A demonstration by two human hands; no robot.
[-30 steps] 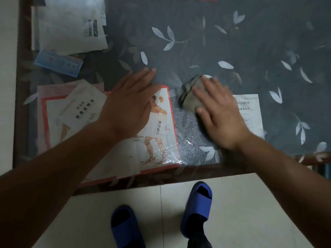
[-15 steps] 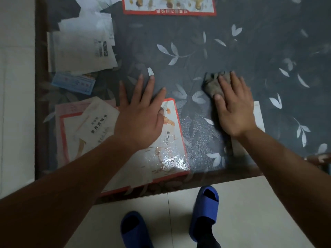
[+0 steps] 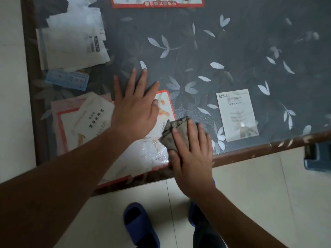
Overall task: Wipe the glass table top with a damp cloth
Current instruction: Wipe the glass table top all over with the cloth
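Fingers (image 3: 192, 135) of right hand (image 3: 194, 163) flat on cloth (image 3: 174, 130).

A white leaflet (image 3: 236, 113), a blue ticket (image 3: 67, 80) and a red-bordered chart (image 3: 157, 2) lie flat; a blue slipper (image 3: 141, 228) stands on the pale tiled floor (image 3: 259, 185).

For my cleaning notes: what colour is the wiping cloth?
The cloth is dull brownish grey; the head view shows it.

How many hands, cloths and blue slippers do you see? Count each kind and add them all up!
Hands: 2 (left hand flat on the glass, right hand on the cloth)
Cloth: 1
Blue slippers: 2 (one partly hidden)
Total: 5
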